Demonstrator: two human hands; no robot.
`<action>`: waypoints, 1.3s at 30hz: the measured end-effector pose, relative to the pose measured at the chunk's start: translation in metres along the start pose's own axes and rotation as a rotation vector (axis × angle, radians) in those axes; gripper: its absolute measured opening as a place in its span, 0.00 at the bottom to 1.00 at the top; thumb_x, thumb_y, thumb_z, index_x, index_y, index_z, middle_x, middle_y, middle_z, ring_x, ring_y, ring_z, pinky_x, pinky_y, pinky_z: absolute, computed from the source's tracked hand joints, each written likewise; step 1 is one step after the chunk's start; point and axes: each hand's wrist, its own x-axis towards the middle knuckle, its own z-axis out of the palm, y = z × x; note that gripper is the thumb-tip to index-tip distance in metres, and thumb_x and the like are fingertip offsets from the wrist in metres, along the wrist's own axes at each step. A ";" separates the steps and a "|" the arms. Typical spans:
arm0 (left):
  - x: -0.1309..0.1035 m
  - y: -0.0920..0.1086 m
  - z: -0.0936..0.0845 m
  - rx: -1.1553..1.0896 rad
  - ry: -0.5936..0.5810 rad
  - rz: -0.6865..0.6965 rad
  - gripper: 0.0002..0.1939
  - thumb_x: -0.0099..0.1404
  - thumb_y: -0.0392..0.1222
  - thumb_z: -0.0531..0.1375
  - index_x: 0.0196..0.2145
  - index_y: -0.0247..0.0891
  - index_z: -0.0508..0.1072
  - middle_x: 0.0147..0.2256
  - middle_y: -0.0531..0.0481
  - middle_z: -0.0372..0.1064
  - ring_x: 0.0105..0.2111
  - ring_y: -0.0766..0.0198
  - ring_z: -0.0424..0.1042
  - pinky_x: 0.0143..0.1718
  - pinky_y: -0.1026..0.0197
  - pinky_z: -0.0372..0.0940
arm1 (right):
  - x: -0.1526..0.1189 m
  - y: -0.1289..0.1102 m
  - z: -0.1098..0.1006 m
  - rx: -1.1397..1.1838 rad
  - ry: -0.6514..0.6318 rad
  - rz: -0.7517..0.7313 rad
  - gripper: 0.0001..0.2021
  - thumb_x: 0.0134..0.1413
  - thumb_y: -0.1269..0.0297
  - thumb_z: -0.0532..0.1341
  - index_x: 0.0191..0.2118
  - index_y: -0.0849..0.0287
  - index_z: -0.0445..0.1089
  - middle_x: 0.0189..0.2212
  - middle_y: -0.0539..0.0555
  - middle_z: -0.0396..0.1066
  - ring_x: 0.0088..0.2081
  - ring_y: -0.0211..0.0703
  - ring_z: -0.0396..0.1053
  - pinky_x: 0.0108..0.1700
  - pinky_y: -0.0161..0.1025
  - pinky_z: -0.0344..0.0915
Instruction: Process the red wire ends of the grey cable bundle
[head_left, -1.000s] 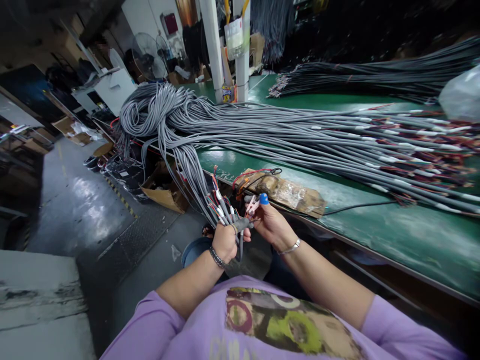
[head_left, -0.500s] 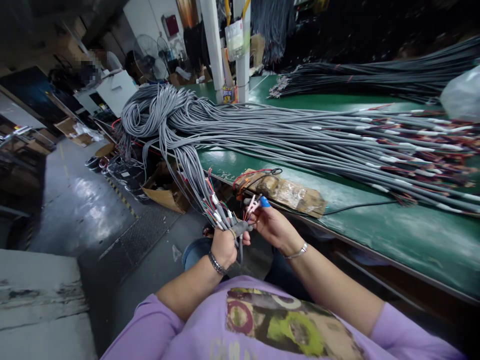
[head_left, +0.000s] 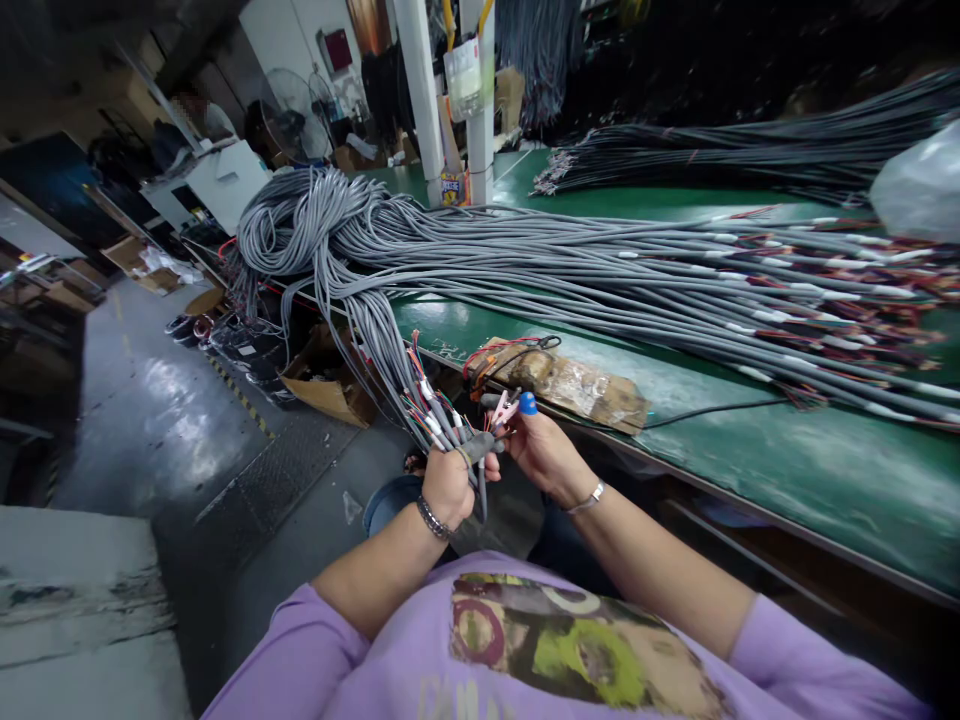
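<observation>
My left hand (head_left: 448,486) is closed around the ends of several grey cables (head_left: 390,350) that hang off the green table's edge, their coloured inner wires fanning out above my fist. My right hand (head_left: 546,452) pinches thin wires beside a small pink clip (head_left: 504,409), close against the left hand; a blue cap (head_left: 527,403) covers one fingertip. Both hands sit just below the front edge of the green table (head_left: 787,470).
A large pile of grey cables (head_left: 600,270) covers the table, and a darker bundle (head_left: 750,150) lies behind it. A taped brown cardboard piece (head_left: 577,385) with red and black leads lies at the table edge. Cardboard boxes (head_left: 326,385) and a fan (head_left: 289,110) stand at left.
Both hands have stayed together with the cable ends; the bundle of ends has tilted slightly left and the view has shifted a little.
</observation>
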 end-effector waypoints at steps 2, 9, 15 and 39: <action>0.001 -0.001 0.000 0.007 0.002 -0.005 0.16 0.43 0.48 0.68 0.22 0.33 0.69 0.15 0.54 0.64 0.15 0.71 0.62 0.17 0.67 0.60 | 0.001 -0.003 0.002 0.067 -0.049 0.054 0.24 0.47 0.39 0.59 0.31 0.59 0.71 0.22 0.50 0.67 0.23 0.37 0.62 0.26 0.36 0.62; 0.003 -0.004 -0.002 0.055 0.033 -0.021 0.17 0.43 0.48 0.67 0.22 0.33 0.69 0.14 0.55 0.63 0.14 0.71 0.62 0.18 0.67 0.61 | 0.003 -0.007 0.007 0.191 0.025 0.099 0.19 0.45 0.45 0.64 0.26 0.59 0.70 0.22 0.49 0.68 0.22 0.33 0.61 0.26 0.33 0.63; 0.001 -0.003 -0.002 0.026 0.035 -0.013 0.16 0.42 0.47 0.68 0.22 0.33 0.69 0.15 0.54 0.64 0.14 0.71 0.62 0.17 0.67 0.59 | -0.002 -0.009 0.010 0.250 0.025 0.162 0.22 0.47 0.42 0.61 0.28 0.59 0.69 0.23 0.50 0.68 0.22 0.34 0.61 0.25 0.33 0.62; 0.006 -0.008 0.002 -0.020 0.046 0.050 0.16 0.45 0.47 0.67 0.24 0.34 0.68 0.17 0.54 0.66 0.16 0.71 0.64 0.18 0.67 0.60 | -0.007 -0.012 0.011 0.211 -0.016 0.165 0.15 0.46 0.49 0.65 0.28 0.58 0.70 0.23 0.49 0.70 0.22 0.36 0.62 0.25 0.36 0.61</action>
